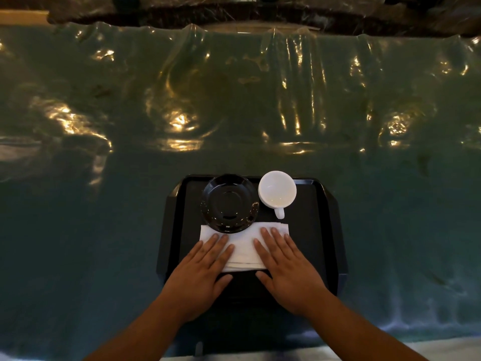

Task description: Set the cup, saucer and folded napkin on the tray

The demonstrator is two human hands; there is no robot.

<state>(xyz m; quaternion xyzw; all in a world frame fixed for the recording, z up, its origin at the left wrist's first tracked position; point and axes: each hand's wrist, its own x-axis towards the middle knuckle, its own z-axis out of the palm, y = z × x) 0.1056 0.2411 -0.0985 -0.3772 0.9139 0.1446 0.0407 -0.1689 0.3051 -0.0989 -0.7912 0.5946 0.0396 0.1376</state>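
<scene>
A black tray (pixel 315 230) lies on the table in front of me. On its far left stands a black saucer (pixel 229 203), and to its right a white cup (pixel 277 188), empty, with its handle turned toward me. A folded white napkin (pixel 244 246) lies on the tray just in front of the saucer, whose near rim overlaps it. My left hand (pixel 203 272) rests flat on the napkin's left part, fingers spread. My right hand (pixel 289 267) lies flat on its right part. Neither hand grips anything.
The table (pixel 104 230) is covered with dark green cloth under wrinkled clear plastic that reflects warm lights. Its near edge runs along the bottom of the view. A dark counter edge (pixel 234 14) crosses the far end.
</scene>
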